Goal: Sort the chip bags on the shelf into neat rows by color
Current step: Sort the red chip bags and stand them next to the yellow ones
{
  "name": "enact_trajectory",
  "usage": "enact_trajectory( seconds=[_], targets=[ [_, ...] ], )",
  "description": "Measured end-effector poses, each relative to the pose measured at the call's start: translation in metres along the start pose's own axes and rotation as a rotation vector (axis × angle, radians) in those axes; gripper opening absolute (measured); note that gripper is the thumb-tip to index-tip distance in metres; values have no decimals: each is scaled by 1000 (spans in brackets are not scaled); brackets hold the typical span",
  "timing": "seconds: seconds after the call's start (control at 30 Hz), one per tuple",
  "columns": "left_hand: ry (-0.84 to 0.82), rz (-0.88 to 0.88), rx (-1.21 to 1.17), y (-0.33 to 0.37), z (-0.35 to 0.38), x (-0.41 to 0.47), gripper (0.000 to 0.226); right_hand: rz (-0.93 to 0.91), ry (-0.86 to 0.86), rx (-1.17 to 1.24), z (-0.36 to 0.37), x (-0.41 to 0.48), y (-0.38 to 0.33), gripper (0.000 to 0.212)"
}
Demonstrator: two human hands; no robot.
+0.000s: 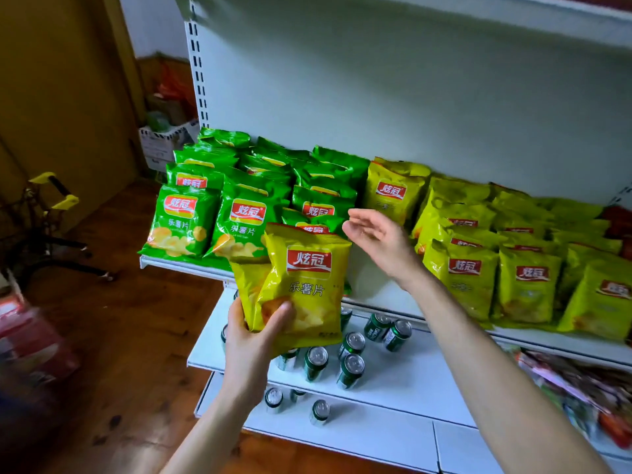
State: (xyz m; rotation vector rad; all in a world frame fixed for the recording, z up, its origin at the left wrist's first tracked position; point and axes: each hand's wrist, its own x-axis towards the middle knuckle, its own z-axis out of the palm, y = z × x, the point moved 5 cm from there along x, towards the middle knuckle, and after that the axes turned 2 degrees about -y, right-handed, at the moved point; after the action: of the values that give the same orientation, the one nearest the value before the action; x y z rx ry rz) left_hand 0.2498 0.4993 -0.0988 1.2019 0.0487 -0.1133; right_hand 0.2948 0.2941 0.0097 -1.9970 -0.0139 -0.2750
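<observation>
Two colour blocks occupy the shelf [178, 264]. Green chip bags [239, 200] fill its left end from the back panel [376, 97] to the front lip, and yellow chip bags [513, 268] fill the middle and right. Between the blocks, at the front edge, lies a strip of bare shelf, with one yellow bag standing upright at its back. A red bag [619, 224] shows partly at the far right end.

The held yellow bag [307, 278] hangs just in front of the front lip, off the shelf, overlapping the green front row. A second yellow bag appears to be pinned behind it. The left hand [253, 340] grips the lower corner, its fingers [280, 316] curled round the foil. The right hand [379, 241] hovers over the bare strip, its fingers loosely spread and holding nothing.

The step in hand is probably placing the held bags in the strip. They should be lifted over the lip and set upright, label forward, in line with the yellow front row. The free hand could take one bag or steady the neighbours.

Room overhead is generous, since the back panel is bare. The left side of the strip is tight, because leaning green bags border it. Below, a lower shelf [410, 381] juts forward carrying loose cans [352, 367], so a dropped bag would likely land among them.
</observation>
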Motion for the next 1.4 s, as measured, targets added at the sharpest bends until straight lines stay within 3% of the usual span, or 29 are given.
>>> enact_trajectory(
  seconds=[0.07,0.13,0.27,0.4,0.53,0.77,0.97,1.03,1.1,1.17,1.27,1.33,1.4],
  targets=[
    [-56,-6,31,-2,16,1,52,65,-197,-27,-4,-5,-2,38],
    [-97,-11,65,-2,31,2,59,87,-250,-18,-14,-9,1,30],
    [-132,1,82,-1,53,8,73,40,28,-43,-66,8,7,24],
    [-133,16,49,1,67,19,43,-27,317,-67,-131,43,12,22],
    [-121,14,18,6,78,30,31,-106,418,-158,-172,83,18,20],
    [-129,42,17,11,96,42,38,-36,126,-506,-160,145,47,27],
    [-151,33,49,10,107,44,40,63,-7,-799,-133,159,86,27],
    [-149,22,72,9,108,47,38,10,43,-830,-133,157,82,27],
    [-146,-9,58,7,110,50,35,-89,178,-745,-139,149,62,22],
    [-150,-41,22,5,115,53,32,-139,194,-536,-140,133,39,14],
    [-151,-45,-28,5,128,57,25,9,-104,-209,-124,102,15,9],
    [-155,-17,-41,7,137,59,28,167,-261,-129,-110,74,15,22],
    [-185,-4,-57,8,146,57,33,203,-301,-142,-96,51,24,40]
  ],
)
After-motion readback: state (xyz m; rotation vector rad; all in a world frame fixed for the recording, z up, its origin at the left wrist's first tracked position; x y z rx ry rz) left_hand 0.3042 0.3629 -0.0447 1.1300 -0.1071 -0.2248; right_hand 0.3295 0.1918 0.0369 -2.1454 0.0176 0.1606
